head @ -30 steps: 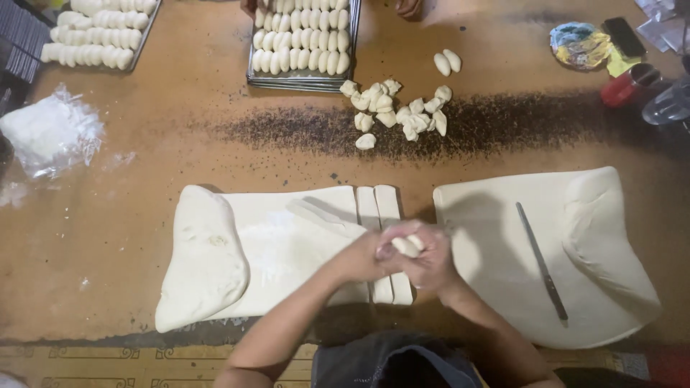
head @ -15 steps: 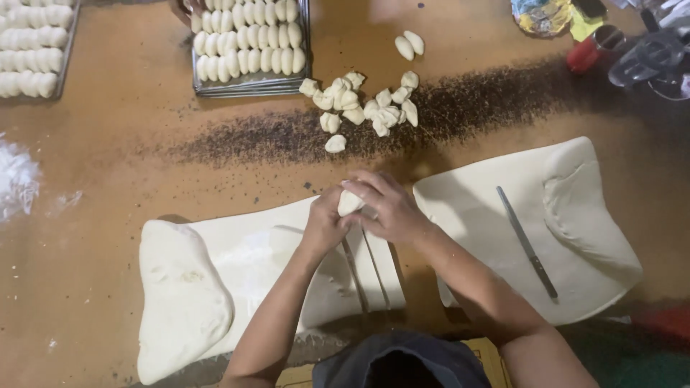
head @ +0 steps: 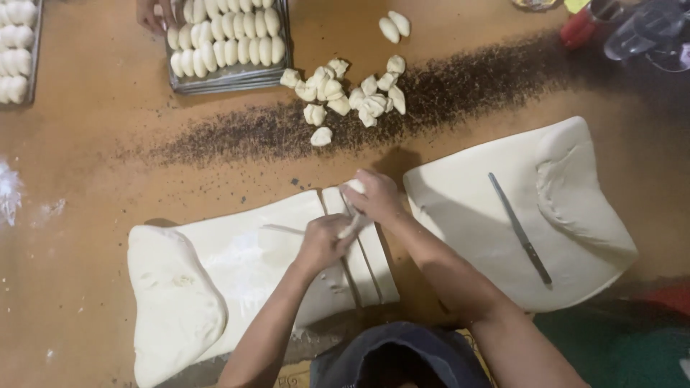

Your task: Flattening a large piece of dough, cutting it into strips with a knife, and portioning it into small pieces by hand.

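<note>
Both hands on a cut strip of dough at the far edge of the left sheet.

Left hand (head: 323, 243) pinching the near end of the dough strip (head: 351, 224), right hand (head: 375, 195) closed around its far end – strip lifted just off the left dough sheet (head: 237, 251), right above the other cut strips (head: 366, 262) lying side by side. Second dough sheet (head: 489, 215) just to the right, long knife (head: 520, 228) resting flat on it, one edge folded into a thick lump. Band of dark seeds (head: 445, 90) sprinkled across the brown table (head: 86, 144) further out, pile of small dough pieces (head: 345, 93) sitting on it. Metal tray (head: 230, 77) of shaped rolls beyond that – another person's hand (head: 152, 14) touching its far left corner. Second tray (head: 18, 50) at the left edge.
</note>
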